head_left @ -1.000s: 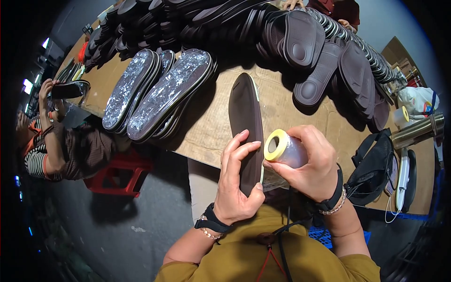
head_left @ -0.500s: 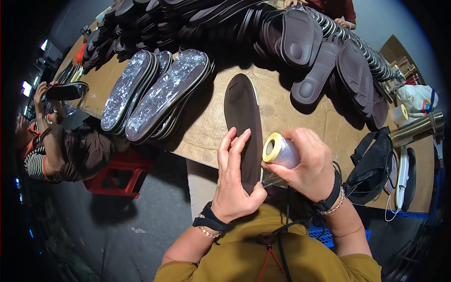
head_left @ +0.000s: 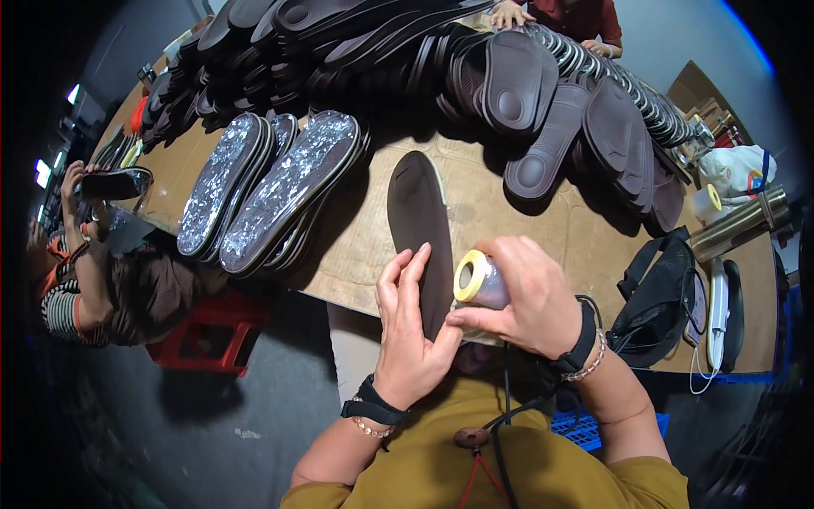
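A long dark brown shoe sole (head_left: 415, 204) with a pale edge lies lengthwise away from me over the table's near edge. My left hand (head_left: 405, 331) holds its near end, fingers along the left side and thumb by the right edge. My right hand (head_left: 543, 297) is closed around a roll of clear film (head_left: 490, 287) with a yellow-rimmed end. The roll is close beside the sole's right edge, and my right thumb is near my left thumb. Whether film stretches between roll and sole is hard to make out.
Film-covered soles (head_left: 288, 191) are stacked at the left. Brown soles (head_left: 519, 85) pile up along the back and right. A black bag (head_left: 657, 310) and a metal cylinder (head_left: 738, 227) lie at the right. People work across the table and at the left, near a red stool (head_left: 208, 335).
The whole view has shifted slightly. Both hands keep their holds, with the thumbs now closer together. The film strip visible earlier beside my left thumb is now mostly hidden.
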Available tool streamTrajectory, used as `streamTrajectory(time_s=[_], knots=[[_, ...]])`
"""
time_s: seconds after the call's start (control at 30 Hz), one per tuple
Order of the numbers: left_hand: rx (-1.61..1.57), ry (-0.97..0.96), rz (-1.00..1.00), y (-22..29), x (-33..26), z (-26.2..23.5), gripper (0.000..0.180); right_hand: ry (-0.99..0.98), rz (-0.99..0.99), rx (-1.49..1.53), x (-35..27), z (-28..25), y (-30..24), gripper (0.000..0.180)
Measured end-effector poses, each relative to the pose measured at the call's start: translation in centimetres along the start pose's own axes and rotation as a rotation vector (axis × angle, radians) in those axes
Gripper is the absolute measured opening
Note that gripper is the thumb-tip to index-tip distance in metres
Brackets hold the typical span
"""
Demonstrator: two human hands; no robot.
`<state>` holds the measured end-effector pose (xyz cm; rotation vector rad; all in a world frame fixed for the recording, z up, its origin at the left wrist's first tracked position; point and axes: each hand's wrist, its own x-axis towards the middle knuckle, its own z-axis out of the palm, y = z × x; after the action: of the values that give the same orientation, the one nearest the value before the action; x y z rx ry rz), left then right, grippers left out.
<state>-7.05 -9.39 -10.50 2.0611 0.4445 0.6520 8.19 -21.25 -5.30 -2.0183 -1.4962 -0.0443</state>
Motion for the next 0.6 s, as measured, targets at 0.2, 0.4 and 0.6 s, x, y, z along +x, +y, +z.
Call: streamTrajectory(time_s=[0.2,0.4,0.6], knots=[[-0.027,-0.001,0.003,-0.4,0.0,-0.1,0.081,-0.091,-0.044,0.080,0.4,-0.8,0.7,0.055],[-0.047,-0.007,-0.008,-0.4,0.0,-0.3,0.082,-0.065,-0.050,0.208,1.6,-2.0,1.6,0.055],[-0.073,-0.026,-0.005,-0.3,0.1,-0.5,0.084,0.161,-0.053,0.055,2.4,0.0,1.6,0.055]])
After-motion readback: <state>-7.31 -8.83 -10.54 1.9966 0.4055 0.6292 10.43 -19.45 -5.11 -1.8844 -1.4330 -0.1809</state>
